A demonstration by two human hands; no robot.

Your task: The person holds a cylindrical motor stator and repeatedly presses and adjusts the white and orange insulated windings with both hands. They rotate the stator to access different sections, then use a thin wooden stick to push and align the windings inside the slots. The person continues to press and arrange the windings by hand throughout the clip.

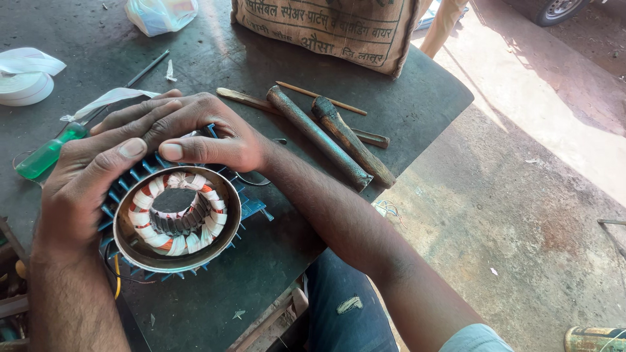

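Observation:
A blue finned motor stator (251, 207) lies on the dark workbench (404, 104), open end up, showing copper windings wrapped in white tape (147, 215). My left hand (78, 182) grips its left side, thumb pressed over the rim. My right hand (189, 127) lies across the far top edge, thumb pointing left along the rim. Both hands clasp the housing.
Two rusty metal rods (329, 140) and thin wooden sticks (319, 98) lie to the right of the stator. A green-handled screwdriver (45, 155) and white tape rolls (26, 78) sit at the left. A printed sack (339, 26) stands at the back. The bench edge drops to a concrete floor at right.

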